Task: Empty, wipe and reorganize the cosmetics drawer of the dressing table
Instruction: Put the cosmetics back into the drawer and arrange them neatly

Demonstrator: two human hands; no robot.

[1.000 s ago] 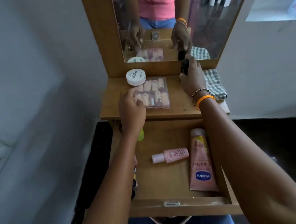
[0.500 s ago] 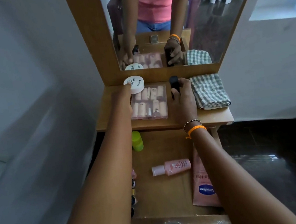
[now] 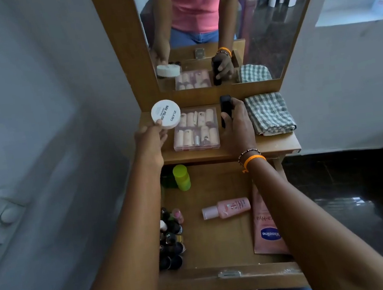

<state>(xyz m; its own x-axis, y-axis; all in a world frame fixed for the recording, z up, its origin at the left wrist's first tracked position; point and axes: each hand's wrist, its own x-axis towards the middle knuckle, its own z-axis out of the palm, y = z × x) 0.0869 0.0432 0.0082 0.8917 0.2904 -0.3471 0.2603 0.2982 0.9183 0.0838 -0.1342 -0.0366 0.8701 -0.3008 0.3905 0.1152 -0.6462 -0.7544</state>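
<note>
The wooden drawer stands pulled out below the dressing table top. In it lie a pink bottle, a pink Vaseline tube, a lime-green bottle and several nail polish bottles along the left wall. On the top, my left hand holds a round white jar, tilted, above a clear case of small tubes. My right hand grips a black upright container beside that case.
A folded green checked cloth lies at the right of the table top. The mirror rises behind it in a wooden frame. A grey wall stands close on the left; dark floor is on the right.
My left hand has reached up to the white jar, taken hold of it and tilted it up. My right hand has drawn the black container back from the mirror to beside the case.
</note>
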